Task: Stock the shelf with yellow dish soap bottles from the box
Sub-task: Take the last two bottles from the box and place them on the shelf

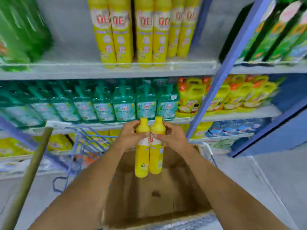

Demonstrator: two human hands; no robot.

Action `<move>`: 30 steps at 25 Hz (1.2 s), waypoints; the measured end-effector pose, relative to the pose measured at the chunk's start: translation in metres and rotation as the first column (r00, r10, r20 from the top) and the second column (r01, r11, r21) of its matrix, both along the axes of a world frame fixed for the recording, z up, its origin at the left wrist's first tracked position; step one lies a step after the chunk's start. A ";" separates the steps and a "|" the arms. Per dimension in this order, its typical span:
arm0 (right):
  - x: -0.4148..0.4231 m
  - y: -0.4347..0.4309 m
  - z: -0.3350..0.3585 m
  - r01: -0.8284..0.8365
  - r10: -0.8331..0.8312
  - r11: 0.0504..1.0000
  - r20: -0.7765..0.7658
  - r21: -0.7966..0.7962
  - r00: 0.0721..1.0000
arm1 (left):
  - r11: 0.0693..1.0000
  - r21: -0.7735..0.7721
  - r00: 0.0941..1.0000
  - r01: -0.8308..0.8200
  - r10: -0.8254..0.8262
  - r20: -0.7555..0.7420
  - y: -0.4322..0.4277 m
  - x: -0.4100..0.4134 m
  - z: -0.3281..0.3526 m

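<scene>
Two yellow dish soap bottles are held upright side by side above the open cardboard box (166, 205). My left hand (128, 136) grips the left bottle (141, 161) around its upper body. My right hand (172, 136) grips the right bottle (156, 161) the same way. The two bottles touch each other along their sides. Inside the box I see only its brown bottom. Several matching yellow bottles (142, 30) stand in a row on the upper shelf (66, 70), with bare shelf to their left.
Teal pump bottles (103, 103) and yellow jugs (191, 100) fill the middle shelf. Green bottles (20, 35) stand at the upper left and upper right. A blue shelf upright (221, 77) runs on the right. A blue wire basket (83, 143) and a wooden pole (29, 176) are at my left.
</scene>
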State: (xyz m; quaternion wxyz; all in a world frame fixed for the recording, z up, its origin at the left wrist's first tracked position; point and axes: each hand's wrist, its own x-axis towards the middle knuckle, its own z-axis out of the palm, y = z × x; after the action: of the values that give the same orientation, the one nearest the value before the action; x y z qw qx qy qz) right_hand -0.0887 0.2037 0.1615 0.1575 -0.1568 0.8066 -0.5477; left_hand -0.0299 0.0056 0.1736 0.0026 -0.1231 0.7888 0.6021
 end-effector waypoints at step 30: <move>-0.293 0.059 0.303 -0.109 -0.049 0.948 -0.477 -0.298 0.878 | 0.959 -0.071 0.808 -0.273 0.188 -0.558 0.086 -0.275 0.317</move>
State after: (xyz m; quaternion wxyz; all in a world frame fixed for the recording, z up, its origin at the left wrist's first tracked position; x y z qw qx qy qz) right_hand -0.3813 0.2624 0.4644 -0.0651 -0.3230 0.7196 -0.6112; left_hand -0.3050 0.0916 0.4905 -0.3049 -0.0412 0.7782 0.5475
